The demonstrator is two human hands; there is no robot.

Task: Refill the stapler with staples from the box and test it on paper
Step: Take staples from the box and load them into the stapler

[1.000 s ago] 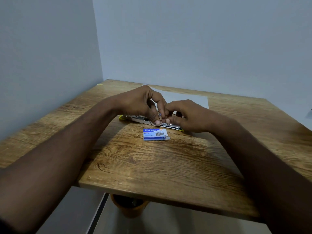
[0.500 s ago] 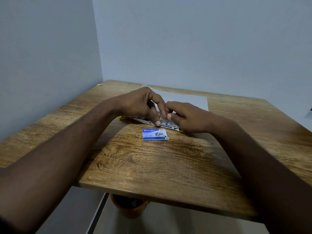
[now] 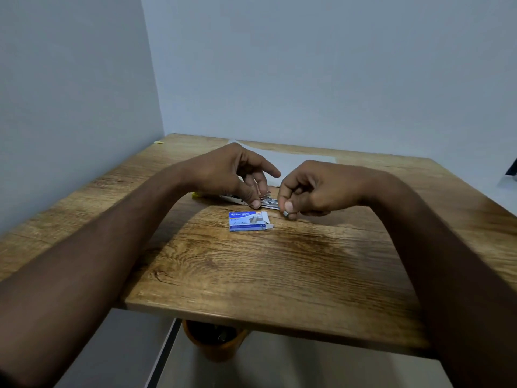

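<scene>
The left hand (image 3: 226,175) grips the opened stapler (image 3: 267,203) on the tabletop (image 3: 279,275); the right hand (image 3: 313,191), just beside the staple box (image 3: 247,221), pinches a staple strip (image 3: 285,213) in its fingers (image 3: 288,205)

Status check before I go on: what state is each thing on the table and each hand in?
stapler: opened out, lying on the table.
staple box: end flap open, lying flat.
staples: short strip, held above the table.
left hand: holds the stapler down.
right hand: pinches the staples.
paper: flat, untouched.
</scene>
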